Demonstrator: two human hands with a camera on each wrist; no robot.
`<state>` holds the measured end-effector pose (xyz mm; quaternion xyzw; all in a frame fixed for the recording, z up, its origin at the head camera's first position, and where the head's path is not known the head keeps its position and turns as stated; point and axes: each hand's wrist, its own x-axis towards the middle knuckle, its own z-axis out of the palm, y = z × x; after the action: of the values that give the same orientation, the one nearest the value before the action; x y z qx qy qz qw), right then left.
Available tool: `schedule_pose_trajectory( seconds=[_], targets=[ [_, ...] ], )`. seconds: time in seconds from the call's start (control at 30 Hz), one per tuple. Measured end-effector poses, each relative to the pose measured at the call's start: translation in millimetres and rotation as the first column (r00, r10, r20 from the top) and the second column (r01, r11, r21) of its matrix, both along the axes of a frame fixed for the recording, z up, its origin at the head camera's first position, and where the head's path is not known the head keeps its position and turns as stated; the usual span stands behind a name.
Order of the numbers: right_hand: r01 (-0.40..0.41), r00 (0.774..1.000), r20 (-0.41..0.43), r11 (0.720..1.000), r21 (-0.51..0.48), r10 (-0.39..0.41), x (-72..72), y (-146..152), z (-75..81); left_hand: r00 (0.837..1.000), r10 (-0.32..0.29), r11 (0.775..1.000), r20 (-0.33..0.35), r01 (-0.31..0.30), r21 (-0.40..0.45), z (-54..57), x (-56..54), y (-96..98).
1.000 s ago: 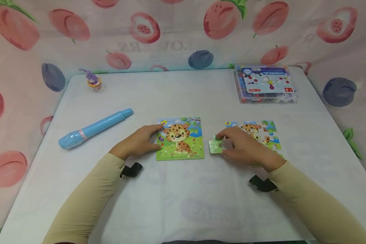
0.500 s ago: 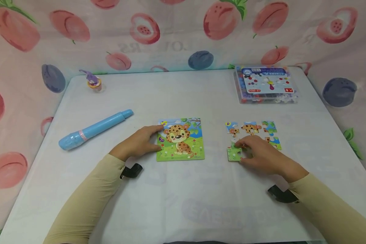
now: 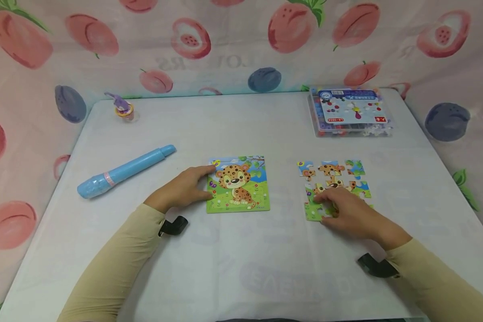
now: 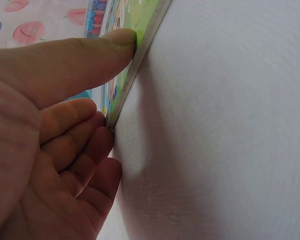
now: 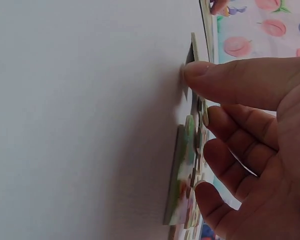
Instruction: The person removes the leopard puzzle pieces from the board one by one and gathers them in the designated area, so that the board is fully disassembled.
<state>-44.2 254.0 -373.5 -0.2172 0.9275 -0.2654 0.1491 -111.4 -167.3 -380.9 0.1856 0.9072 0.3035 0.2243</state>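
Note:
The square leopard picture board (image 3: 238, 184) lies flat in the middle of the table. My left hand (image 3: 181, 187) rests at its left edge, thumb and index finger touching the rim, while the other fingers (image 4: 72, 120) curl loosely below the thumb in the left wrist view. My right hand (image 3: 352, 217) pinches a green jigsaw piece (image 3: 313, 212) between thumb and index finger at the lower left corner of the spread jigsaw pieces (image 3: 331, 169). In the right wrist view this piece is tilted, one edge raised off the table. The hand hides several lower right pieces.
A blue capped tube (image 3: 126, 171) lies to the left. Behind it stands a small purple-topped toy (image 3: 122, 106). A clear plastic box (image 3: 350, 112) with a printed label sits at the back right, near the fruit-patterned curtain (image 3: 225, 44).
My right hand has moved right and toward me with the green jigsaw piece, from beside the board to the corner of the spread pieces. My left hand has stayed at the board's edge.

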Motion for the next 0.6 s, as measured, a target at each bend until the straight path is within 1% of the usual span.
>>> schedule_pose_trajectory(
  seconds=[0.23,0.37,0.6],
  targets=[
    [-0.012,1.000,-0.027,1.000,0.016,0.012,2.2,1.6,-3.2,1.000,-0.008,1.000,-0.010,0.008,-0.001,0.8,0.3,0.2],
    [-0.017,0.999,-0.043,1.000,0.009,0.017,2.6,2.0,-4.8,1.000,-0.006,1.000,-0.009,0.006,0.001,0.7,0.5,0.2],
    [-0.021,0.999,-0.043,1.000,0.017,0.022,3.7,2.7,-6.1,1.000,-0.002,1.000,-0.002,0.002,-0.002,0.3,0.4,0.2]
  ],
)
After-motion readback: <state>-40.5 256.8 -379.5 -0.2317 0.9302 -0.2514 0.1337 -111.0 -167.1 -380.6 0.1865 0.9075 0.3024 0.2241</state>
